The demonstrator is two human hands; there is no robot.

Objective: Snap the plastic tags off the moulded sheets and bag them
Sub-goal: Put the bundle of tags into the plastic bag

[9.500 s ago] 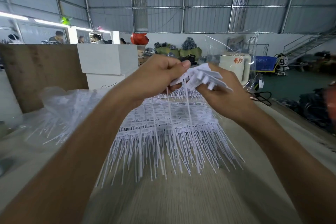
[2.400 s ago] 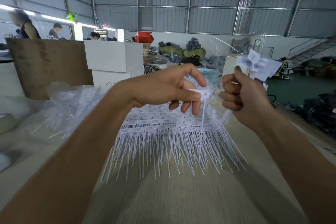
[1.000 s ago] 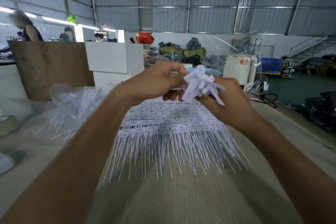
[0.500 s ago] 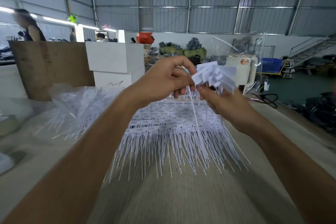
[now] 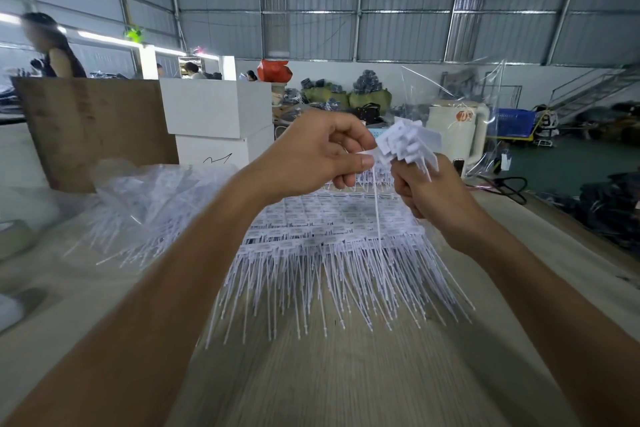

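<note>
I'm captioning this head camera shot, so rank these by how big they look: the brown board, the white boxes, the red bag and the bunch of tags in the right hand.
1. brown board
2. white boxes
3. bunch of tags, held in the right hand
4. red bag

The tags sit much nearer the camera, so their rank over the far-off bag says nothing about true size.

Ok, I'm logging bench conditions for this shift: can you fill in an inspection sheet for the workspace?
Surface: pale table, bare at the near edge.
Job's things: moulded sheets stacked, tails fanned toward the person; clear bag standing beyond.
Clutter: crumpled plastic holding loose tags, left.
Hands: left hand pinches a single tag; right hand grips a bundle of tags.
Cables: black cable, far right.
Surroundings: white boxes, cardboard panel, people at the back.
</note>
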